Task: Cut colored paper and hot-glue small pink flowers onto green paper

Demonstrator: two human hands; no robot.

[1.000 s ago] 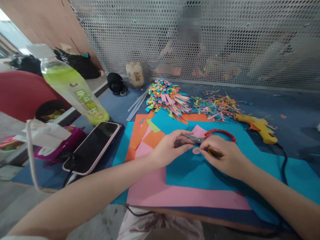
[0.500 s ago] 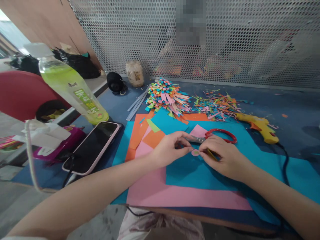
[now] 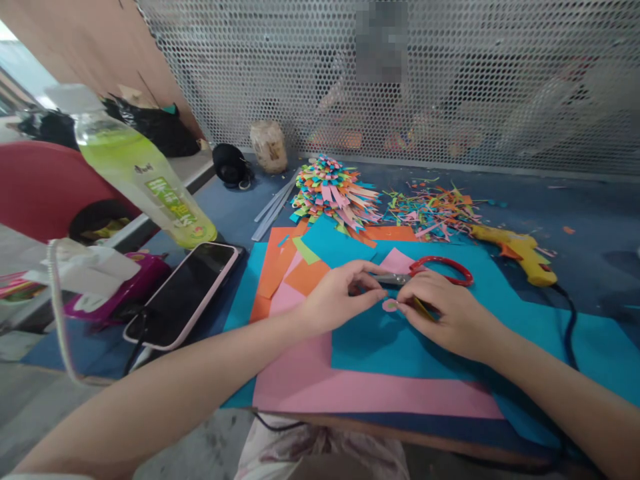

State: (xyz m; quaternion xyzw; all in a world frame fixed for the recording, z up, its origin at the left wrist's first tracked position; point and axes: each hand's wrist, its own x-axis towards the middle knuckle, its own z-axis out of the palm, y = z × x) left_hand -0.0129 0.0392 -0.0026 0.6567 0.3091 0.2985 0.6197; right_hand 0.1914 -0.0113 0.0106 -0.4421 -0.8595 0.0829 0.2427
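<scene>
A small flat pink paper disc point(image 3: 390, 305) with a greenish centre is at the fingertips of my right hand point(image 3: 443, 310), pinched at its right edge. Under the fingers of that hand shows a slim yellow piece point(image 3: 424, 309), its kind unclear. Just left of the disc, my left hand point(image 3: 345, 297) has its thumb and a fingertip together; anything between them is too small to make out. Scissors point(image 3: 440, 267) with red handles lie behind both hands, blades pointing left. Beneath are a blue paper sheet point(image 3: 370, 347) and a pink sheet point(image 3: 295, 390).
A fringed multicolour paper cone point(image 3: 333, 190) stands behind, beside a heap of paper shreds point(image 3: 435, 210). A yellow glue gun point(image 3: 520, 253) with a cord lies right. Left are clear glue sticks point(image 3: 273, 210), a phone point(image 3: 185, 293) and a tilted drink bottle point(image 3: 145, 170).
My left thumb has shifted slightly up and away from the pink disc's edge. My right hand keeps nearly the same place, and the other things have not moved.
</scene>
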